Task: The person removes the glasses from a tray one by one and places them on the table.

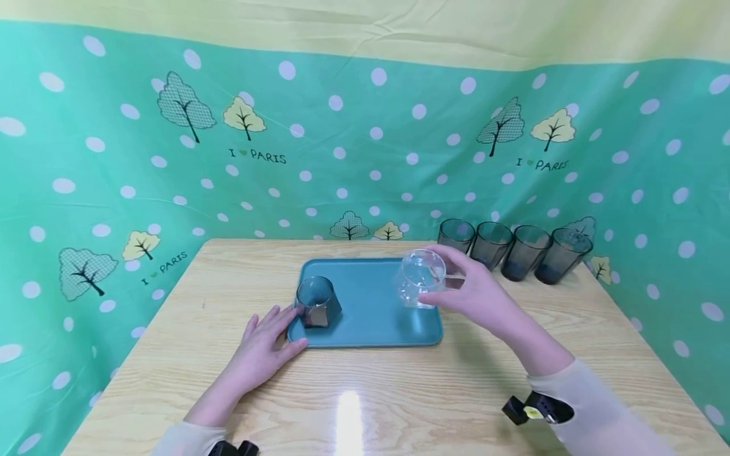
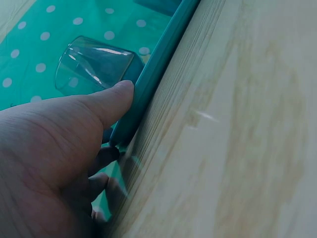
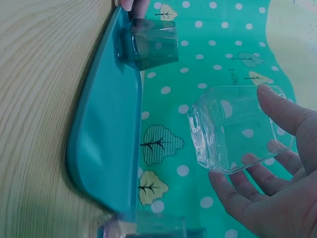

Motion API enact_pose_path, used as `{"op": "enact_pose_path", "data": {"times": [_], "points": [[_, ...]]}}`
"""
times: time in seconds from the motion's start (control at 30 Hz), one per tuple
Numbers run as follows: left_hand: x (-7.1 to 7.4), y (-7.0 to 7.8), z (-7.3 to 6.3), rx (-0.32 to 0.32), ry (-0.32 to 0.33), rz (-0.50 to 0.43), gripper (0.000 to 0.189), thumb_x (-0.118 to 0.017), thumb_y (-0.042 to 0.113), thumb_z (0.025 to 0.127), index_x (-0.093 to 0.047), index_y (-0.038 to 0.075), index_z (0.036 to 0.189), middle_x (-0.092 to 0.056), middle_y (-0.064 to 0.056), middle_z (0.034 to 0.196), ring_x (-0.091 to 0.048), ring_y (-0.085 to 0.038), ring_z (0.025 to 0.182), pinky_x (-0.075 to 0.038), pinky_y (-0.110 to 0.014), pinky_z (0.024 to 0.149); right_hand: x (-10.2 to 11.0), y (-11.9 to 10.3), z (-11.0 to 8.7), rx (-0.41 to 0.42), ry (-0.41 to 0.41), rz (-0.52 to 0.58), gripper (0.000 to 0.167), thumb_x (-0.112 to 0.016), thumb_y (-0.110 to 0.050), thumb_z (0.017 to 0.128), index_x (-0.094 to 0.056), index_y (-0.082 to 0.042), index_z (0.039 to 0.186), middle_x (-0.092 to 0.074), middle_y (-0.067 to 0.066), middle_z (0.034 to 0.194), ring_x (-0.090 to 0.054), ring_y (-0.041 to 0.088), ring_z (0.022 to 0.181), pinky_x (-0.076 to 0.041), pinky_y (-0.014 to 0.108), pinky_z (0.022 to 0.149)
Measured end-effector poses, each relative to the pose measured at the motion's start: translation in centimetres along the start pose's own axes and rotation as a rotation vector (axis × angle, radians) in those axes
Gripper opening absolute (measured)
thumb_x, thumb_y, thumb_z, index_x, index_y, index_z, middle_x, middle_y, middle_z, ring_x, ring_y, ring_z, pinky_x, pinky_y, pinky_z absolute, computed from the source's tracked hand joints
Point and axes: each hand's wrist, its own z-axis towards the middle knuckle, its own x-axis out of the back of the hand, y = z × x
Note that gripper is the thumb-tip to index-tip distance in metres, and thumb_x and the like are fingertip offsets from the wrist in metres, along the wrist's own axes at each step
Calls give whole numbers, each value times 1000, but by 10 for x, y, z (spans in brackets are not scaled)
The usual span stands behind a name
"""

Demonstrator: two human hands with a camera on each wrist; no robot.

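My right hand (image 1: 473, 291) holds a clear glass (image 1: 421, 278) over the right part of a blue tray (image 1: 371, 304). Thumb and fingertips pinch the glass around its rim end; in the right wrist view the glass (image 3: 237, 129) has a faceted base, raised off the tray. A tinted grey glass (image 1: 319, 301) stands upright on the tray's left end. Beside it, my left hand (image 1: 263, 348) rests at the tray's front left corner, fingers spread. Its thumb touches the tray's rim (image 2: 148, 69) in the left wrist view.
Several tall dark glasses (image 1: 530, 250) stand in a row at the table's back right, behind my right hand. A light wooden table (image 1: 228, 278) carries the tray. A green dotted cloth (image 1: 371, 139) hangs behind and at both sides.
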Motion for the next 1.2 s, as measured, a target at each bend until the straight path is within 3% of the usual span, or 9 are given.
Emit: {"op": "enact_pose_path", "data": {"times": [0.17, 0.43, 0.77, 0.97, 1.07, 1.2], "points": [[0, 0, 1, 2, -3, -4, 76, -75, 43, 106, -48, 5, 166, -50, -20, 168, -29, -53, 161, -4, -76, 127, 14, -2, -10, 15, 4, -4, 83, -97, -26, 89, -55, -29, 161, -58, 9, 157, -66, 43, 133, -64, 43, 96], [2, -1, 0, -1, 0, -4, 77, -75, 44, 106, -48, 5, 166, -50, -20, 167, -29, -54, 160, -4, -77, 127, 36, -2, -23, 36, 46, -107, 80, -95, -31, 92, -55, -31, 161, -59, 6, 156, -66, 37, 131, -59, 48, 104], [2, -1, 0, -4, -3, -9, 77, -75, 44, 106, -48, 4, 166, -50, -20, 168, -29, -54, 160, -4, -77, 127, 57, 1, -33, 9, 84, -171, 82, -92, -40, 94, -51, -33, 164, -53, 3, 161, -62, 37, 138, -59, 31, 97], [2, 0, 0, -6, -8, -8, 76, -75, 43, 107, -47, 5, 167, -49, -20, 168, -29, -54, 161, -4, -76, 127, 71, 6, -38, -3, 115, -191, 80, -90, -40, 96, -50, -32, 165, -54, 1, 162, -50, 36, 151, -54, 19, 96], [2, 0, 0, -4, -7, -4, 77, -75, 43, 107, -47, 4, 167, -49, -20, 168, -29, -54, 160, -4, -77, 127, 80, 9, -39, -21, 133, -212, 81, -88, -43, 97, -48, -32, 167, -56, 2, 161, -46, 35, 154, -54, 28, 102], [2, 0, 0, -1, -8, -4, 78, -75, 44, 106, -47, 4, 167, -49, -20, 168, -29, -53, 161, -3, -77, 127, 92, 14, -38, -69, 133, -214, 87, -86, -46, 98, -40, -34, 171, -52, 4, 166, -37, 40, 159, -47, 60, 115]]}}
